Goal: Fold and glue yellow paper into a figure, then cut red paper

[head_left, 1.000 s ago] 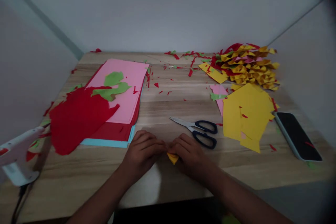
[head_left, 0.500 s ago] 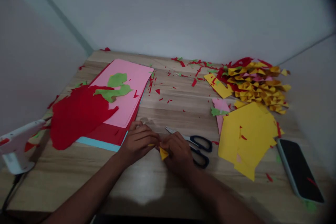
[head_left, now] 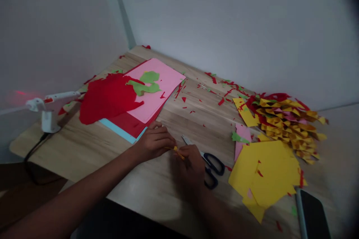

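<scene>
Between my two hands is a small folded piece of yellow paper (head_left: pixel 180 154), mostly covered by the fingers. My left hand (head_left: pixel 156 142) pinches its left end, fingers curled. My right hand (head_left: pixel 192 163) is closed on the other end, its fingertips close to those of the left. Just right of my right hand lie scissors (head_left: pixel 214 164) with dark handles, their blades pointing away and partly hidden behind the hand. Yellow paper sheets (head_left: pixel 266 173) are spread further to the right.
At left stands a white glue gun (head_left: pixel 51 117) with a black cord. Pink paper (head_left: pixel 165 93) and red paper (head_left: pixel 109 99) lie beyond my left hand. Folded yellow pieces (head_left: pixel 291 127) are heaped back right. A phone (head_left: pixel 314 213) lies near right. Red and green scraps litter the table.
The view has swung left and tilted, so the table's left edge and the whole glue gun now show. Both hands still hold the yellow paper, which has turned a little between the fingers.
</scene>
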The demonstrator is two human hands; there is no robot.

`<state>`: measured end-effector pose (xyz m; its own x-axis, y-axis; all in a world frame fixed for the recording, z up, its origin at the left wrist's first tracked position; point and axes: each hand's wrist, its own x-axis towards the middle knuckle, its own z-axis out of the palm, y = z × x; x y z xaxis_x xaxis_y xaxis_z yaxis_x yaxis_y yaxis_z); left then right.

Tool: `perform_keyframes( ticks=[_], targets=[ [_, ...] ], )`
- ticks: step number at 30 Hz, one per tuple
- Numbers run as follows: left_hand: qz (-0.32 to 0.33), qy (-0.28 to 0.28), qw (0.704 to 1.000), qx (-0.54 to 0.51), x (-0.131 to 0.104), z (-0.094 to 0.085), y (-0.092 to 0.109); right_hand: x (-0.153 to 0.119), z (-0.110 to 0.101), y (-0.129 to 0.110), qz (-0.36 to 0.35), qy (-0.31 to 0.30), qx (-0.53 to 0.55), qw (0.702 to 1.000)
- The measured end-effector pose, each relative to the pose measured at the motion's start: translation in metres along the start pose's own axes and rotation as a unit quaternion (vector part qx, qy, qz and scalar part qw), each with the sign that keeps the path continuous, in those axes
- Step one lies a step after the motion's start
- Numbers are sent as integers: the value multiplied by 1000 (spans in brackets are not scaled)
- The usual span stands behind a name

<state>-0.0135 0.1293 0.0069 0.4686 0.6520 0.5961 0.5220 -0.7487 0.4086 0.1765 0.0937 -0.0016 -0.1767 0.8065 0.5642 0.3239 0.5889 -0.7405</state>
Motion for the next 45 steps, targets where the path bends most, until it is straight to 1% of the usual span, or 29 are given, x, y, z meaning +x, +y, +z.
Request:
perform_keyframes(
  ticks=[4, 8, 12, 16, 20, 24, 27, 29, 32, 33, 37, 41, 43, 45],
  targets=[
    [-16, 9, 1000, -22, -1, 2, -4, -2, 2, 2, -26, 12, -27, 999],
    [-52, -22, 994, -89, 3, 0, -9, 0, 6, 0, -12, 22, -76, 997],
    [-110, -41, 979, -167, 5, -4, -12, 2, 10, -6, -19, 13, -128, 991],
    [-162, -41, 966, -198, 0, -5, -14, 3, 14, -6, -9, -1, -164, 986],
    [-165, -59, 964, -198, -3, -3, -21, 2, 17, 1, -13, -21, -206, 978],
    [-156, -82, 966, -190, 1, 1, -29, 1, 19, 6, 3, -19, -228, 973],
    [-173, -93, 962, -187, 6, 1, -29, 1, 19, 7, 16, -21, -234, 972],
    [-200, -104, 949, -219, 9, -1, -28, 1, 18, 8, 22, -30, -233, 972],
    [-227, -131, 917, -300, 11, -6, -26, 1, 16, 8, 21, -50, -234, 971],
    [-232, -132, 915, -301, 11, -6, -25, 1, 15, 8, 18, -56, -235, 970],
    [-236, -96, 916, -310, 10, -1, -25, 1, 12, 7, 25, -58, -241, 969],
    [-234, -54, 931, -276, 6, 6, -20, 0, 12, 4, 46, -27, -229, 972],
    [-238, -53, 930, -273, 5, 6, -15, -1, 11, 3, 61, 2, -211, 976],
    [-256, -66, 920, -290, 3, 6, -9, -2, 10, 3, 74, 29, -184, 980]
  ],
)
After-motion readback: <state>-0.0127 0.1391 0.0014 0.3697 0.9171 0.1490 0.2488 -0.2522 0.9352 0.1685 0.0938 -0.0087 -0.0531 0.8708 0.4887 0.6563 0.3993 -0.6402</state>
